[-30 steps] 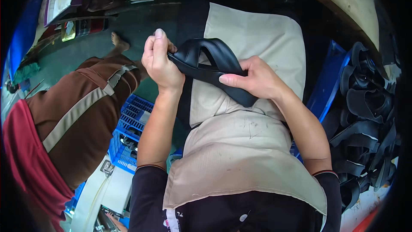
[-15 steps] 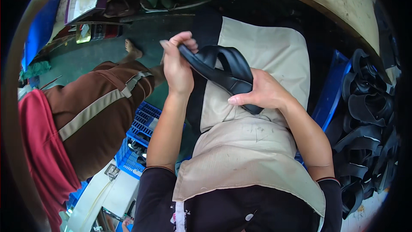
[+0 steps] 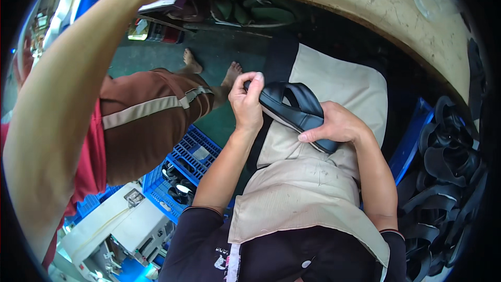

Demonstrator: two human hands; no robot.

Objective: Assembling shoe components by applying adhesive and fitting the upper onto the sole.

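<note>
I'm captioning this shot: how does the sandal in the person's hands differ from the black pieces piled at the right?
The black sandal is held between the left hand and right hand; the pile of black pieces has no hand on it. The sandal is single; the pile has many overlapping pieces. The sandal shows a sole under its straps; the pile shows mostly looped bands. Both are black.

No wording could be read. White print [image 3: 221,261] stood on the dark shirt [image 3: 274,250], its characters too small and creased to make out, just beside a white strip [image 3: 234,266] with blurred marks. A pale label [image 3: 200,152] showed on a blue crate [image 3: 187,144], illegible. Faint dark lines marked the beige apron [image 3: 297,203], forming no readable sign.
</note>
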